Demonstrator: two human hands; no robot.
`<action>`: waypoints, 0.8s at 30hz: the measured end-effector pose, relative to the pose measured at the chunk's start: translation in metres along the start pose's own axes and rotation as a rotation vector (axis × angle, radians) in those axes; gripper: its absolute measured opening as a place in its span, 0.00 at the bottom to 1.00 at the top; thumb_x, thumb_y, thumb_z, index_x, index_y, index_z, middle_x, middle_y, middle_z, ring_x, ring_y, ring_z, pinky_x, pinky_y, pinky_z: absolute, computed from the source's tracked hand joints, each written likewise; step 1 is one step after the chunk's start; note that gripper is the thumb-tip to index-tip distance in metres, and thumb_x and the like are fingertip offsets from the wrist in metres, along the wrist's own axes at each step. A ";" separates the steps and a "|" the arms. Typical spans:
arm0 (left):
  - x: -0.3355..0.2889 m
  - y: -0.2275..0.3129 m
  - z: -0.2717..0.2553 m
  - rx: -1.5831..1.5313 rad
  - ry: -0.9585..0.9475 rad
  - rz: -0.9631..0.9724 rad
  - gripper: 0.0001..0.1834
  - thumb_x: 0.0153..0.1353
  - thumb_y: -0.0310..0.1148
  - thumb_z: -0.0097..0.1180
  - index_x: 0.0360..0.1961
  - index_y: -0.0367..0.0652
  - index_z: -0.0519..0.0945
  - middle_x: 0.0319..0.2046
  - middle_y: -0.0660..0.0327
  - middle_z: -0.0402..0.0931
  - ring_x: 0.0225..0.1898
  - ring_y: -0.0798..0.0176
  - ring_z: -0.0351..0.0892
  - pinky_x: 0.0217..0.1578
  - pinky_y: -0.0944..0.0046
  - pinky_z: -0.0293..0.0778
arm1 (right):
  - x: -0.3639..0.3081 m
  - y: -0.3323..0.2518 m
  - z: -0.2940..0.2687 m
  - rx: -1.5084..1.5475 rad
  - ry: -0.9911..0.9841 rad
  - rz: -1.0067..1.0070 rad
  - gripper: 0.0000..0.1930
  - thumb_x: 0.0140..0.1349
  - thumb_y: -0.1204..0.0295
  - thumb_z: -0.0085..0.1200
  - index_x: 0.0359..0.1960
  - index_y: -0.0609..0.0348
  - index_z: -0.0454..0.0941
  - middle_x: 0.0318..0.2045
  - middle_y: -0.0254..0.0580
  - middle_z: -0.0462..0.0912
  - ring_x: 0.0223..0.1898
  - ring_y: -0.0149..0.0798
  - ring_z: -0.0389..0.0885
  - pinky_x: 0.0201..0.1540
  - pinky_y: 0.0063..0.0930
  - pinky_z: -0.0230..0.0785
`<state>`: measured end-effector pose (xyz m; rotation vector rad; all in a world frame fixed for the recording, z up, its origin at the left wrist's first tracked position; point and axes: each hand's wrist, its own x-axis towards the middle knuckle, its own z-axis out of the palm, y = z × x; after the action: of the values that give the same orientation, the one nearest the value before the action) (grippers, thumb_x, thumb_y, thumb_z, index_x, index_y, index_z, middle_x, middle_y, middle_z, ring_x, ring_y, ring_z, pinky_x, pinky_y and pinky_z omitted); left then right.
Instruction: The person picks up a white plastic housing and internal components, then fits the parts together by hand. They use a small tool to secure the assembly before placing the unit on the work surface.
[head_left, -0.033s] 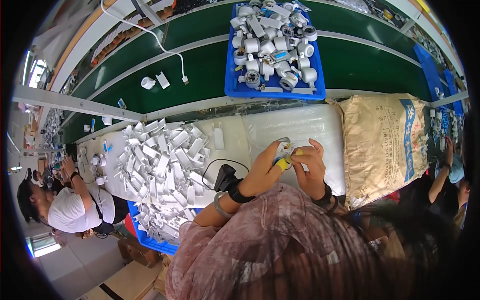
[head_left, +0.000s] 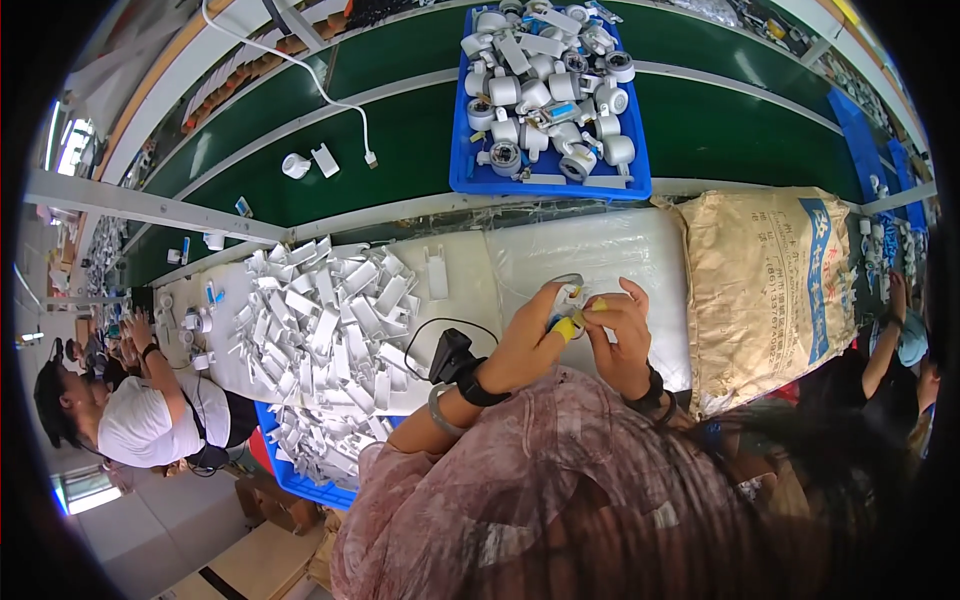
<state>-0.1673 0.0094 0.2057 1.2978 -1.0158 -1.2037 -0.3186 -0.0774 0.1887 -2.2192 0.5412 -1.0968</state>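
Over the clear plastic sheet, my left hand (head_left: 525, 350) is closed around a small white part with a round rim (head_left: 568, 285), mostly covered by the fingers. Yellow shows at the left thumb tip, perhaps a finger cover. My right hand (head_left: 622, 338) meets it from the right, thumb and fingers pinched at the part's edge, with a bit of yellow there too. What the right fingertips grip is too small to tell. Left of my hands lies a heap of white plastic channel-shaped pieces (head_left: 330, 320), with a single such piece (head_left: 436, 275) apart from it.
A blue tray (head_left: 640, 188) full of white round housings stands on the green surface ahead. On the right lies a brown paper sack (head_left: 740, 300). A second blue bin (head_left: 335, 495) holds more white pieces. A white cable (head_left: 366, 135) hangs down. Co-workers sit at both sides.
My hands and the part look the same. At the far left, a co-worker's hands have shifted slightly.
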 end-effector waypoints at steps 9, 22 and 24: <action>-0.002 0.002 0.000 0.096 -0.005 0.035 0.24 0.54 0.22 0.41 0.56 0.36 0.65 0.34 0.58 0.72 0.30 0.69 0.71 0.29 0.69 0.70 | 0.003 -0.003 -0.003 -0.116 -0.014 -0.061 0.12 0.49 0.82 0.61 0.34 0.54 0.78 0.31 0.34 0.77 0.34 0.34 0.78 0.61 0.46 0.55; -0.001 -0.005 0.001 0.250 0.013 0.160 0.24 0.58 0.25 0.46 0.57 0.33 0.64 0.45 0.47 0.71 0.45 0.51 0.74 0.48 0.60 0.68 | 0.006 -0.006 -0.001 -0.210 -0.033 -0.064 0.12 0.48 0.82 0.62 0.34 0.55 0.78 0.30 0.35 0.75 0.32 0.35 0.78 0.61 0.50 0.55; -0.001 -0.008 0.002 0.260 0.026 0.172 0.23 0.60 0.25 0.47 0.58 0.33 0.64 0.46 0.47 0.71 0.46 0.50 0.74 0.48 0.60 0.68 | 0.007 -0.008 -0.001 -0.211 -0.037 -0.062 0.12 0.47 0.82 0.62 0.34 0.56 0.77 0.29 0.35 0.75 0.31 0.35 0.78 0.62 0.51 0.55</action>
<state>-0.1704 0.0105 0.1978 1.3895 -1.2690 -0.9453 -0.3146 -0.0760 0.1989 -2.4484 0.5997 -1.0699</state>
